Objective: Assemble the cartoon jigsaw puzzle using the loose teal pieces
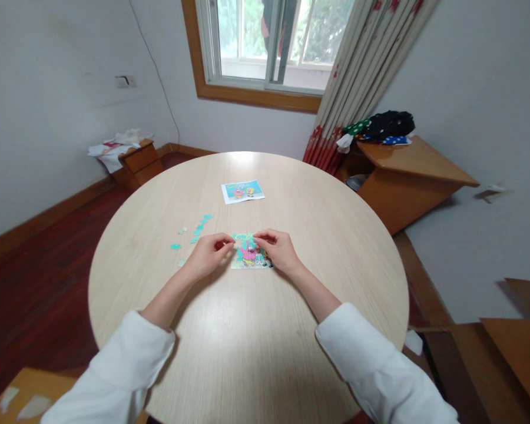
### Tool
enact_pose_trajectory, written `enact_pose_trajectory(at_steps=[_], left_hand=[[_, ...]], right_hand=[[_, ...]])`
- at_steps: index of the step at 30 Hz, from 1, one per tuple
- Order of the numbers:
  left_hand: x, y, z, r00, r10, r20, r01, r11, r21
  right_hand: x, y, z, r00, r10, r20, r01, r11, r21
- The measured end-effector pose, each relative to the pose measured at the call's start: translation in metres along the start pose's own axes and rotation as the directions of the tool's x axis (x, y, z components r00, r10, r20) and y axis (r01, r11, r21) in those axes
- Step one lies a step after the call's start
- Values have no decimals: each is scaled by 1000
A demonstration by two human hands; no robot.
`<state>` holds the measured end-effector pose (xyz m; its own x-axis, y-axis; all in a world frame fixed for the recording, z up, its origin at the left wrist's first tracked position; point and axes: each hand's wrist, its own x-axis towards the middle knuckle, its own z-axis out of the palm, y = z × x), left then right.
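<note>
A partly assembled jigsaw puzzle (pixel 248 253) with a pink cartoon figure lies on the round table between my hands. My left hand (pixel 209 253) is at its left edge, thumb and forefinger in a pinch. Over the upper right part of the puzzle, my right hand (pixel 277 248) also pinches and covers some of the picture. Whatever is between the fingertips of either hand is too small to make out. Several loose turquoise jigsaw pieces (pixel 199 227) are scattered left of the puzzle, one (pixel 175 247) lying farther out.
Beyond the puzzle lies a printed reference picture (pixel 244 191) with the same cartoon style. The round wooden table (pixel 247 353) has a curved edge. A cabinet (pixel 415 171) with cloths on top stands at right, beside a curtain (pixel 357 76). A small stool (pixel 141 162) is at back left.
</note>
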<state>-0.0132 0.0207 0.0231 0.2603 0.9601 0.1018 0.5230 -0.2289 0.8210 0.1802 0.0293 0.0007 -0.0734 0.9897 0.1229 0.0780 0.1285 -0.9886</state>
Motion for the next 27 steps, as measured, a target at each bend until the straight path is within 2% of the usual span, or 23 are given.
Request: enact_pose_trajectory(at_steps=[3,9,12,17,27], left_hand=[[-1,-2,1,1000,13,25,-15,998,57],[-1,-7,-1,999,25,27,-28,991,129],[-3,-4,-4,992,62,108,-80,980,180],[-8,-1,-10,956,109,273,-179,952,246],[-13,-2,-11,918,108,382,-229,930,287]], right_hand=[[8,1,6,996,-87,18,89,987,-136],[17,5,16,987,-146,67,160,931,-328],[21,7,20,985,-156,72,171,922,-346],[25,9,29,981,-154,114,184,920,-345],[24,13,30,980,-152,128,189,907,-376]])
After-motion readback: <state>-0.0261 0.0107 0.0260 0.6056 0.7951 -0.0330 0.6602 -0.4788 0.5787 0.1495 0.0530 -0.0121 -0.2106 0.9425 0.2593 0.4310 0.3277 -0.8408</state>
